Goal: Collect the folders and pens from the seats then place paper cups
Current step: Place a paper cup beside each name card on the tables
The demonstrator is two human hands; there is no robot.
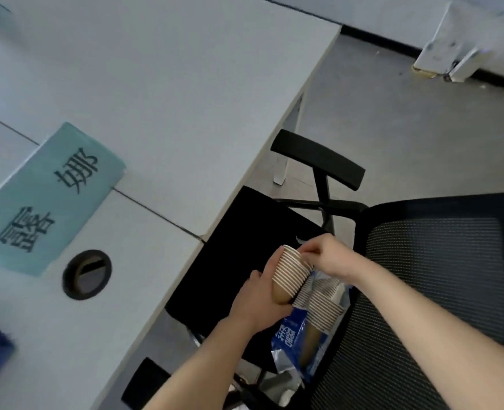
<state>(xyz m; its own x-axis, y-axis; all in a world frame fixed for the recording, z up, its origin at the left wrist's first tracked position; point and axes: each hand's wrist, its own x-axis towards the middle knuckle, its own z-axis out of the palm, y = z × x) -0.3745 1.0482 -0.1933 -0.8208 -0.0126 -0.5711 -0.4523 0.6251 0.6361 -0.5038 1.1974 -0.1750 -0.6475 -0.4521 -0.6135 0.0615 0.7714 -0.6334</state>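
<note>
A light, crushable stack of paper cups at five o'clock was gripped by the left hand; its top rim was pinched by the right hand.

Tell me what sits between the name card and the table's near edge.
In the head view, a round cable hole lies between the name card and the table edge.
</note>
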